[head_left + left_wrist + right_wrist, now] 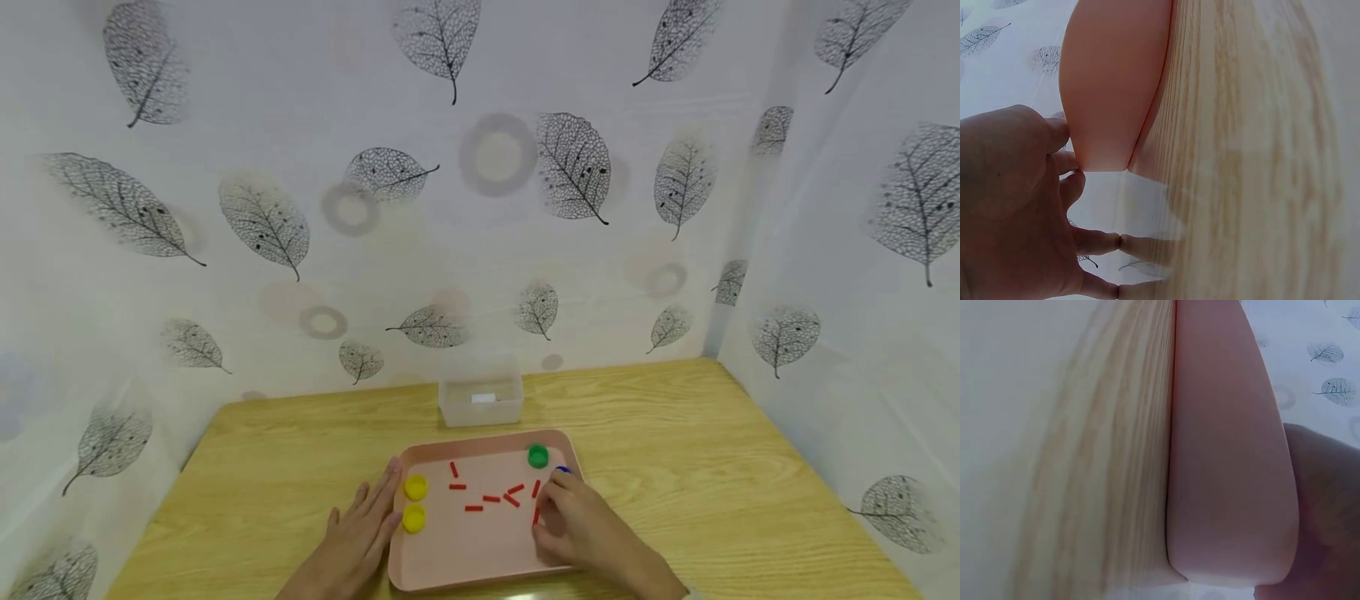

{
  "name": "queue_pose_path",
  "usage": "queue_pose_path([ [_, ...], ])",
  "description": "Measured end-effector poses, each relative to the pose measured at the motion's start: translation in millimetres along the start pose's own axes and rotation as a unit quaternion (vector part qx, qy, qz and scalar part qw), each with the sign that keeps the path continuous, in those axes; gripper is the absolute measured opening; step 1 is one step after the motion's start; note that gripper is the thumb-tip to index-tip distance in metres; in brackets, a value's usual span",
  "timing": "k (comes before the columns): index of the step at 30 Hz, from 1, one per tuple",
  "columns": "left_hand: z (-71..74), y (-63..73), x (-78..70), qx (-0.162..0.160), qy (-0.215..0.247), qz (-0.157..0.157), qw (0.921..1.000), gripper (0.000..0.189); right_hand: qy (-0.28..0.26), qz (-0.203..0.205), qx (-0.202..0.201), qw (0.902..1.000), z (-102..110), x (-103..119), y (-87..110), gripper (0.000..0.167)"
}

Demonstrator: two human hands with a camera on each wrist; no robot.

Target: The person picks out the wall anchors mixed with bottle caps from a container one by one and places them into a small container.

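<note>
Along the left rim of a pink tray [450, 567], my left hand [352, 533] lies with fingers extended; its fingertips touch the tray's outer wall [1116, 81] in the left wrist view. Over the tray's right side, my right hand [581, 525] bends its thumb and forefinger toward each other around a short red stick [536, 517], pinching it between the tips. Just beyond its knuckles shows part of a blue cap [562, 470], mostly hidden by the hand. In the right wrist view, the tray wall hides the fingertips, leaving part of the hand [1325, 506] visible.
Several loose red sticks [474, 508] lie scattered on the tray. Two yellow caps [416, 487] sit near its left rim, and a green cap [537, 456] near the far right corner. Behind the tray, a translucent box [480, 412] stands on the wooden table [675, 450] against a leaf-patterned curtain.
</note>
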State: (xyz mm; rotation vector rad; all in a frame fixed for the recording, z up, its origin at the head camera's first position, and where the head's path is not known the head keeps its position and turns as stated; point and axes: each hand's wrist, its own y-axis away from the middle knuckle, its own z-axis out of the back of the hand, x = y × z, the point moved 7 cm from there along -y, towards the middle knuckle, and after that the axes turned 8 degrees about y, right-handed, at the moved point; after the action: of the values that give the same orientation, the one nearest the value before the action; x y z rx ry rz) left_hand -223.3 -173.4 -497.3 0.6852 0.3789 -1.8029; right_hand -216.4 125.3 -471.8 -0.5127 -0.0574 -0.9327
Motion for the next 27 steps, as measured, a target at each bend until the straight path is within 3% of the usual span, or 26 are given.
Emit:
queue_pose_path([
  [10,0.9,-1.4,-4.8,-0.002,-0.005,-0.010,0.9999,0.060,-0.105,-0.040,0.033,0.9932,11,-9,-2.0,0.021],
  [13,2.4,-1.3,-6.9,-0.007,-0.008,-0.015,0.9998,0.060,-0.122,-0.025,0.010,0.9922,20,-10,-4.9,0.021],
  [19,2.1,1.3,-4.8,-0.008,-0.014,-0.012,0.9998,0.060,-0.128,0.052,-0.068,0.9880,39,-8,-22.6,0.024],
  [27,2.2,2.0,-3.6,-0.004,-0.002,-0.008,1.0000,0.061,-0.116,0.039,-0.075,0.9897,56,-18,-53.3,0.019],
])
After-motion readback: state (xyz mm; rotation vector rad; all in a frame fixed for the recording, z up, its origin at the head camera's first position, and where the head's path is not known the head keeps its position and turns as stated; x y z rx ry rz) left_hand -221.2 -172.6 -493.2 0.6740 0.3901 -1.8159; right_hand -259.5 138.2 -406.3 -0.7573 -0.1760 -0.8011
